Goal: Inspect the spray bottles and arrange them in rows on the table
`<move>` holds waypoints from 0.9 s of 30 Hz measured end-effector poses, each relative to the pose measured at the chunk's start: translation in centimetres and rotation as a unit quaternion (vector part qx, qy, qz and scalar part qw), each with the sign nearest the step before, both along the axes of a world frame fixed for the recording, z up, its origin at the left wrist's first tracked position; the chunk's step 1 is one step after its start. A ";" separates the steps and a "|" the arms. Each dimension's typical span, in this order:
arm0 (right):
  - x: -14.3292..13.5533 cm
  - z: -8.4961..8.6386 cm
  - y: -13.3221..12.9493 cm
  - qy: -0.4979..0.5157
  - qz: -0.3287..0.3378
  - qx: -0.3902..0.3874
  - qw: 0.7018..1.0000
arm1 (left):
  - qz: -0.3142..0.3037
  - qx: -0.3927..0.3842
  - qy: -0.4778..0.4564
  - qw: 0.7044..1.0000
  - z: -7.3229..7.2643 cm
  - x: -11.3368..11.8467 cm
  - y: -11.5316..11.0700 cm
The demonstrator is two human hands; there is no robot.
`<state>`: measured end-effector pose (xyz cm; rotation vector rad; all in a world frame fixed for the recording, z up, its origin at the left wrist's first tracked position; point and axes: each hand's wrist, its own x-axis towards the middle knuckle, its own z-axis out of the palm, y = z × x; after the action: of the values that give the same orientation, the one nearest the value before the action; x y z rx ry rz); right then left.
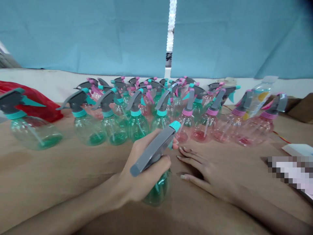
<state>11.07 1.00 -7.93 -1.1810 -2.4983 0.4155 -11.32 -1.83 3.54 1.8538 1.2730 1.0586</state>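
My left hand (144,173) is wrapped round the neck of a green spray bottle (158,192) with a grey and teal trigger head, which stands in front of me on the brown table (97,202). The bottle's nozzle points away and slightly right. To its right, my right hand (202,169) rests on the table with fingers spread, holding nothing. Beyond both hands is a row of clear spray bottles: green ones (138,127) with teal collars on the left, pink ones (201,130) with pink collars on the right.
Several more spray bottles crowd behind the front row. A red plastic bag (44,104) lies at the left. At the right are a clear bottle with a label (261,94), a cardboard box (302,107), a white object (297,150) and a pixelated item. A blue cloth (97,36) hangs behind.
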 end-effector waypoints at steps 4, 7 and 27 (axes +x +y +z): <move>0.1 -0.1 0.0 0.003 0.001 0.002 1.000 | -0.008 -0.011 0.007 1.000 0.2 0.0 0.0; 0.2 -0.3 0.1 0.011 0.003 0.002 1.000 | -0.030 0.004 -0.002 1.000 0.2 0.0 0.1; 0.1 0.1 0.0 -0.001 -0.002 0.005 1.000 | 0.033 0.020 0.021 0.999 -1.4 0.0 0.1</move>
<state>11.18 0.99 -7.82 -1.1827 -2.4967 0.4010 -11.36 -1.77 2.13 1.8858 1.3538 1.0923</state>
